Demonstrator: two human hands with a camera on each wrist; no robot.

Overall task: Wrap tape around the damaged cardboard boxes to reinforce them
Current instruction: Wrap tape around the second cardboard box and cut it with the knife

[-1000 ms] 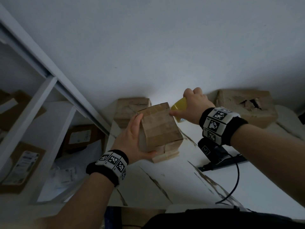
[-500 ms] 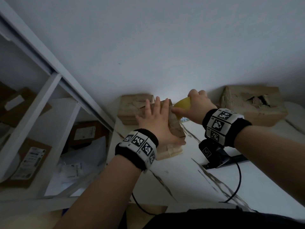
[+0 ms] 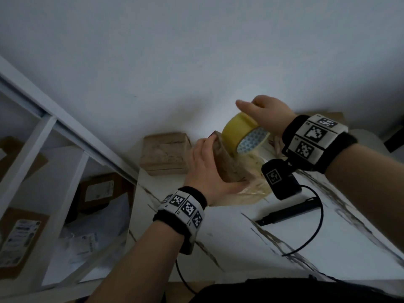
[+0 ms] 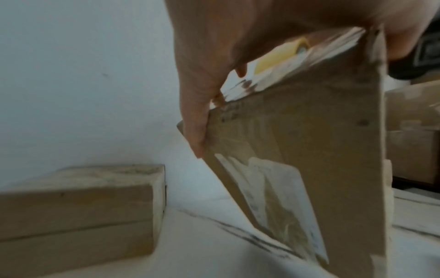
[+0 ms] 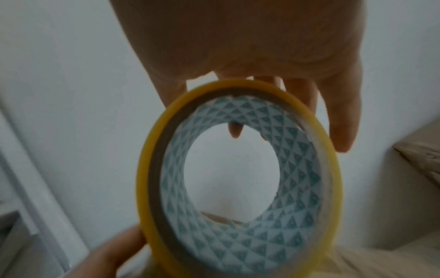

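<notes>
White wall, white marble-veined counter (image 3: pixel 240 232) with taped boxes.
Left hand (image 3: pixel 205 169) grips a tilted brown cardboard box (image 3: pixel 229 165) above the counter; right hand (image 3: pixel 265 115) fingers curl round a yellow tape roll (image 3: pixel 242 136), blue-triangle-patterned core, just above it. A flat cardboard box (image 3: pixel 166 153) sits behind; black cable (image 3: pixel 314 235) lies right.

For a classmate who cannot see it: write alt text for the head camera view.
A right hand lifts a yellow tape roll above a small cardboard box gripped by the left hand on a white table. Another box sits against the wall.
</notes>
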